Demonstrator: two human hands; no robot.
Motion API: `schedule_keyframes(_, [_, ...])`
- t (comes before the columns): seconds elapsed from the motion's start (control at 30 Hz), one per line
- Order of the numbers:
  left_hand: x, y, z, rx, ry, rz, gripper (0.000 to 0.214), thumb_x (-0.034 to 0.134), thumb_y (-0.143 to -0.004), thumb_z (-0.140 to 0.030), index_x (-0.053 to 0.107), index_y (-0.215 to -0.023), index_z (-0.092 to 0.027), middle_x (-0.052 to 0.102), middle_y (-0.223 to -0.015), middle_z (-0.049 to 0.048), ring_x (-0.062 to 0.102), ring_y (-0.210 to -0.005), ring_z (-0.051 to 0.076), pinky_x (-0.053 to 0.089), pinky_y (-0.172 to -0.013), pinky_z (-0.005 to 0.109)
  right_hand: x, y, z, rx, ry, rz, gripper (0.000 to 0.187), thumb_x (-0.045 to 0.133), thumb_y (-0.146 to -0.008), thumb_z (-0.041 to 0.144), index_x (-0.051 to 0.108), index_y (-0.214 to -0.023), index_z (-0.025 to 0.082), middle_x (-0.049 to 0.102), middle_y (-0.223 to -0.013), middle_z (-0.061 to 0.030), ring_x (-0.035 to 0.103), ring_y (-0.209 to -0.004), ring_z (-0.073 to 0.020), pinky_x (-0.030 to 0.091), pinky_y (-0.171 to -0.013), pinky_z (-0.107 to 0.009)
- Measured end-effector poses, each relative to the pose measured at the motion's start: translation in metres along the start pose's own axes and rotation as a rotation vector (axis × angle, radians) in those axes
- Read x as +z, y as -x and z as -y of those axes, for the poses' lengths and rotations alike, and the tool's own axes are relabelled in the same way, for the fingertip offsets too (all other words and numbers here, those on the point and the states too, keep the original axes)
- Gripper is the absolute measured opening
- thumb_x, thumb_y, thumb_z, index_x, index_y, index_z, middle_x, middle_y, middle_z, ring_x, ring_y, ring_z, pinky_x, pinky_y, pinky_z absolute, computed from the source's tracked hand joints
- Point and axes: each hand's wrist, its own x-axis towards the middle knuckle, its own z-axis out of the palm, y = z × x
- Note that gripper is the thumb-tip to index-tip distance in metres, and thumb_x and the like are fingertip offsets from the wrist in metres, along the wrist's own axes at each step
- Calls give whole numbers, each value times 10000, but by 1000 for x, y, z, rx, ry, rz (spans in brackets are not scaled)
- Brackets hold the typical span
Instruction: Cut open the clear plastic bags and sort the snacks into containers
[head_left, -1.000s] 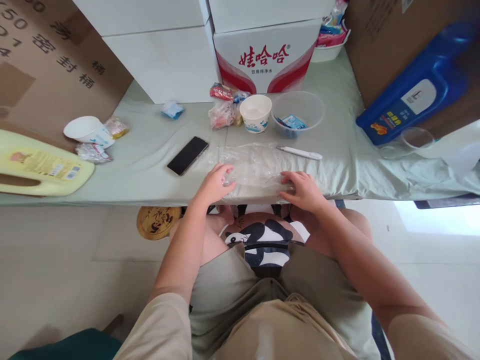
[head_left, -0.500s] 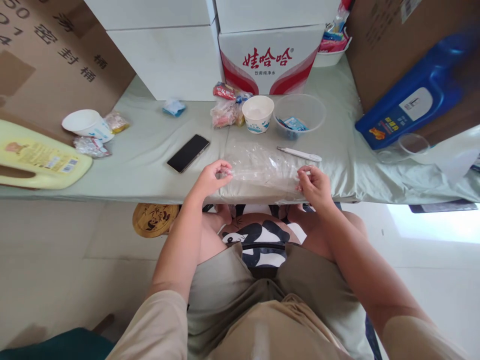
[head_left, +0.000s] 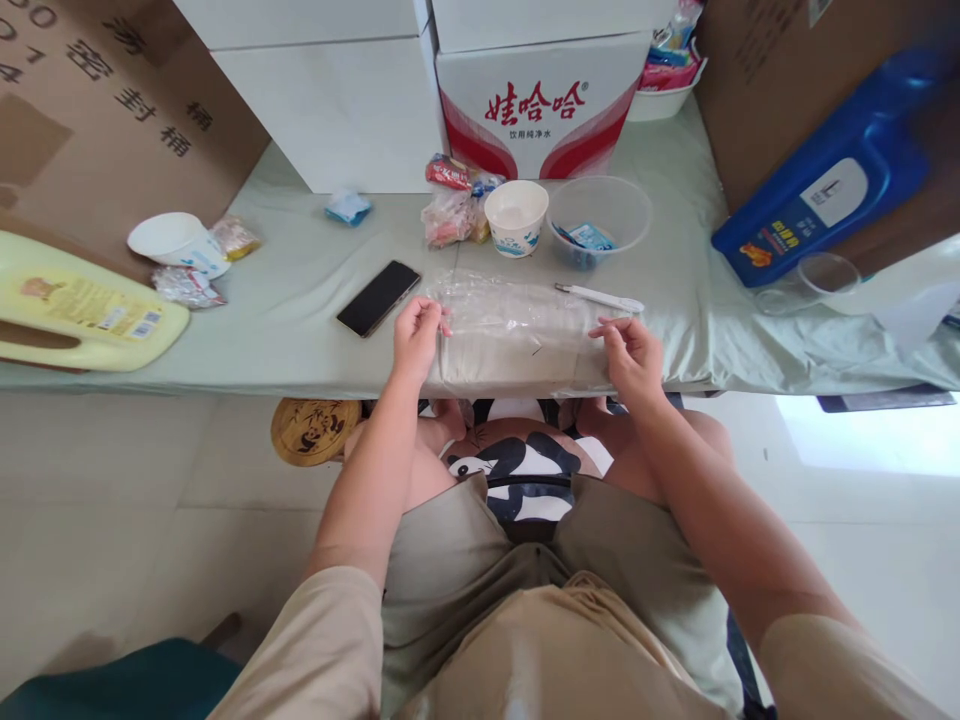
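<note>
A clear plastic bag lies stretched across the near edge of the cloth-covered table. My left hand pinches the bag's left edge, fingers closed on the film. At the bag's right edge my right hand pinches it in the same way. The bag is held taut between both hands and hangs a little over the table's front edge. A white pen-like stick lies just beyond the bag, near my right hand.
A black phone lies left of the bag. Behind it are a paper cup, a clear bowl and snack packets. A yellow jug is at far left, a blue jug at right. Boxes line the back.
Both hands went from lying on the bag to pinching its side edges, then moved apart and away from me, pulling the film taut.
</note>
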Motion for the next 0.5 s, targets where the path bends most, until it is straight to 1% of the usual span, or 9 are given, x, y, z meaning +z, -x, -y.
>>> schedule_keyframes(0.07, [4,2,-1,3,-18,-4,289,602,-944,-448,493,-785,-233,560,-595,-35,553,-536,113,491,-641,264,4,0,0,91,-75,-16,329,545,-916,567,567,-831,250,657,-664,-14,751,-842,-252,564,-732,-373])
schedule_keyframes(0.13, [6,3,-1,-26,-38,-1,279,590,-957,-460,496,-809,-242,488,-526,-59,503,-485,112,434,-566,249,9,-2,-1,182,-157,-32,365,553,-902,623,518,-844,264,505,-506,60,705,-610,-218,526,-579,-324])
schedule_keyframes(0.17, [6,3,-1,-51,-54,-4,274,589,-958,-468,499,-823,-247,454,-502,-70,481,-467,112,406,-540,245,11,-3,-1,216,-187,-37,375,557,-894,638,500,-849,271,448,-466,85,669,-530,-205,509,-535,-313])
schedule_keyframes(0.23, [5,2,0,-102,-104,-11,264,599,-953,-475,506,-844,-252,437,-491,-79,448,-446,110,359,-511,241,14,-5,-1,258,-211,-54,364,565,-887,633,483,-855,279,423,-435,102,604,-436,-188,487,-487,-308])
schedule_keyframes(0.3, [4,1,1,-120,-165,-16,245,602,-949,-451,510,-846,-250,464,-497,-74,452,-451,112,343,-511,243,16,-6,0,263,-200,-62,328,567,-889,599,493,-859,281,462,-436,94,553,-397,-176,457,-456,-305])
schedule_keyframes(0.33, [3,1,1,-111,-192,-17,231,599,-951,-431,511,-841,-247,479,-500,-69,462,-460,114,345,-519,245,16,-6,1,244,-190,-66,308,569,-890,576,502,-855,278,492,-451,84,551,-406,-171,450,-459,-303])
schedule_keyframes(0.43, [2,1,2,-61,-240,-13,203,583,-955,-389,512,-834,-243,529,-534,-53,495,-500,120,365,-550,250,16,-5,4,162,-151,-91,268,582,-885,517,534,-824,261,586,-536,46,608,-503,-165,460,-515,-294])
schedule_keyframes(0.5, [3,1,2,-40,-246,-12,196,582,-957,-385,512,-843,-243,559,-570,-45,526,-537,122,392,-580,250,15,-5,5,149,-127,-120,280,584,-883,520,543,-815,252,613,-572,30,637,-541,-168,436,-506,-282])
